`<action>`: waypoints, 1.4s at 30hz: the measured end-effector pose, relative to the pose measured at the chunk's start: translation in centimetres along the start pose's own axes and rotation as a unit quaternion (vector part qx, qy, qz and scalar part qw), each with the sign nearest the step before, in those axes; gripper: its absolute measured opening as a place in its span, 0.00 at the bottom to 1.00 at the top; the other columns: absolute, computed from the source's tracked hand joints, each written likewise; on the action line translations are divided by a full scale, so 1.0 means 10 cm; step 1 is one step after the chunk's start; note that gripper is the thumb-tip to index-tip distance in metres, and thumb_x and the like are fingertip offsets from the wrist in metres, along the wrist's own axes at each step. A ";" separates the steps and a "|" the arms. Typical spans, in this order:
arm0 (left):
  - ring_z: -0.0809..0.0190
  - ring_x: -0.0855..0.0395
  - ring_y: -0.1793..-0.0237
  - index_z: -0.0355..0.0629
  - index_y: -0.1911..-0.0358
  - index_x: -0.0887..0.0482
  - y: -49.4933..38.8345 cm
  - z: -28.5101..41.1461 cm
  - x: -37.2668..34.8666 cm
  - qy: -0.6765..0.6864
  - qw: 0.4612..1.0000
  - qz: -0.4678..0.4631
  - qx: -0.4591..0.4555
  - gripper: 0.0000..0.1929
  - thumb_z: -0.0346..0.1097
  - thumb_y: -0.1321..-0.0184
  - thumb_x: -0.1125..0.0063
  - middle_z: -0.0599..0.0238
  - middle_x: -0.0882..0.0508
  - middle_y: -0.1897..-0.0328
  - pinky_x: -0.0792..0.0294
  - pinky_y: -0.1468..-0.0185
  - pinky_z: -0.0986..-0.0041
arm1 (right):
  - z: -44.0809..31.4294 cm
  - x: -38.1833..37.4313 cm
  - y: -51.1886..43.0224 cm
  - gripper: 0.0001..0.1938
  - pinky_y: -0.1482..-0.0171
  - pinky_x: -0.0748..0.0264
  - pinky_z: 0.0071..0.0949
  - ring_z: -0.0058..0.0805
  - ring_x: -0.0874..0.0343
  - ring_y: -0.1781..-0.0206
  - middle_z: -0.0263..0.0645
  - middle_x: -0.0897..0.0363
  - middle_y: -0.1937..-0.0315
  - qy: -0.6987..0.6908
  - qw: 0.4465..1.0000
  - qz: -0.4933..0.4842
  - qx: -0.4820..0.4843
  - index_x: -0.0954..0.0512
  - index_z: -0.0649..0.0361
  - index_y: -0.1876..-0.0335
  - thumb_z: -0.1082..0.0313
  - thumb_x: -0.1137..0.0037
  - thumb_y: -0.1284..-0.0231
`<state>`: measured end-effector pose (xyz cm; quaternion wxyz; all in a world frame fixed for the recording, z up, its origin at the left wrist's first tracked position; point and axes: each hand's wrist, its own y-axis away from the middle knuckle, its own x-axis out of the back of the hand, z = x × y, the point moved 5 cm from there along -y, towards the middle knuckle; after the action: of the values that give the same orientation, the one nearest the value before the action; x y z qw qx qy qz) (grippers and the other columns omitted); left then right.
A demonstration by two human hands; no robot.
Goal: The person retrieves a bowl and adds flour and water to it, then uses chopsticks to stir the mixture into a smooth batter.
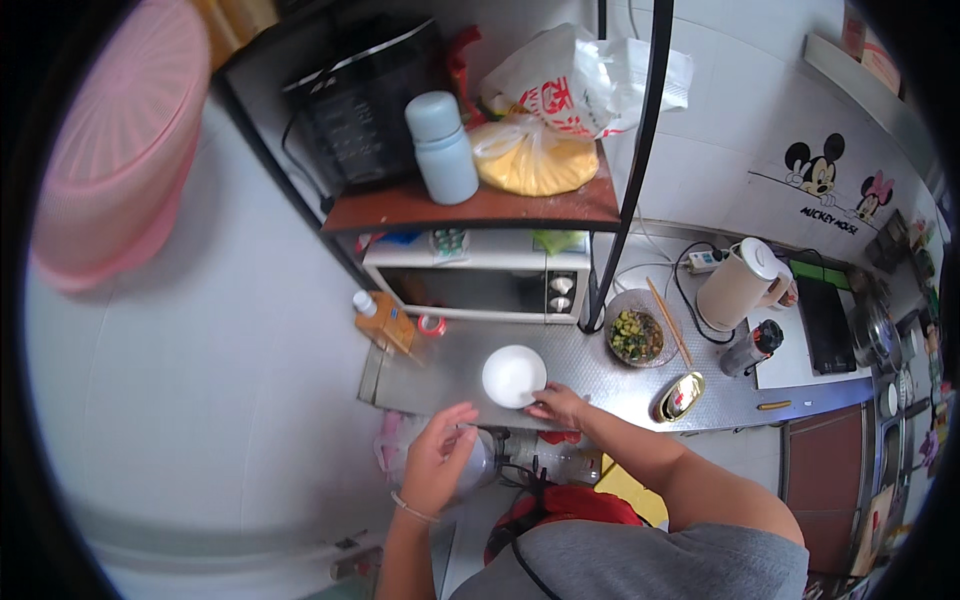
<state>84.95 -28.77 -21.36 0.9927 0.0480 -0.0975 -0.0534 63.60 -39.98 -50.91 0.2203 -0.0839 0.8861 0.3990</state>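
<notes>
A white bowl [514,376] stands on the metal counter in front of me. My right hand [559,406] is at the bowl's lower right rim, with its fingertips on the rim. My left hand [442,461] is raised in front of the counter's edge, left of and nearer to me than the bowl, with fingers apart and holding nothing. Right of the bowl stands a glass bowl with chopped green vegetables [636,337], and a pair of wooden chopsticks [670,322] lies beside it. An opened oval tin [681,396] rests near the counter's front edge.
A white toaster oven [480,281] stands behind the bowl, under a shelf [525,206] with a blue flask [442,150] and bags. A carton with a white cap [385,322] and a red tape roll [432,325] are at left. An electric kettle [739,285] and a bottle [752,347] stand at right.
</notes>
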 end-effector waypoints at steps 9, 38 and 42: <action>0.54 0.18 0.43 0.36 0.38 0.26 -1.78 1.90 -0.27 -0.113 0.955 -0.008 -0.274 0.26 0.39 0.36 0.32 0.50 0.22 0.38 0.22 0.43 0.63 | -2.88 0.71 2.22 0.12 0.62 0.25 0.20 0.15 0.25 0.65 0.28 0.21 0.65 0.163 0.726 0.285 0.604 0.21 0.59 0.46 0.61 0.43 0.25; 0.43 0.33 0.26 0.49 0.22 0.42 -3.37 3.06 -0.71 -0.522 0.658 0.212 -0.500 0.46 0.26 0.47 0.34 0.48 0.38 0.20 0.32 0.30 0.59 | -5.45 -1.40 2.15 0.20 0.48 0.17 0.42 0.49 0.13 0.54 0.53 0.14 0.59 0.736 0.339 0.300 0.503 0.21 0.63 0.45 0.63 0.35 0.40; 0.45 0.31 0.28 0.49 0.36 0.27 -3.29 3.18 -0.84 -0.590 0.571 0.214 -0.529 0.31 0.28 0.46 0.32 0.56 0.29 0.27 0.32 0.31 0.56 | -5.44 -1.49 2.10 0.33 0.40 0.20 0.38 0.49 0.18 0.41 0.54 0.22 0.41 0.746 0.312 0.268 0.524 0.29 0.58 0.33 0.64 0.29 0.45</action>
<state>67.23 -63.04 4.61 0.5465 -0.5497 -0.6235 0.1022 52.43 -66.89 1.78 -0.6552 0.0285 0.6726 -0.3429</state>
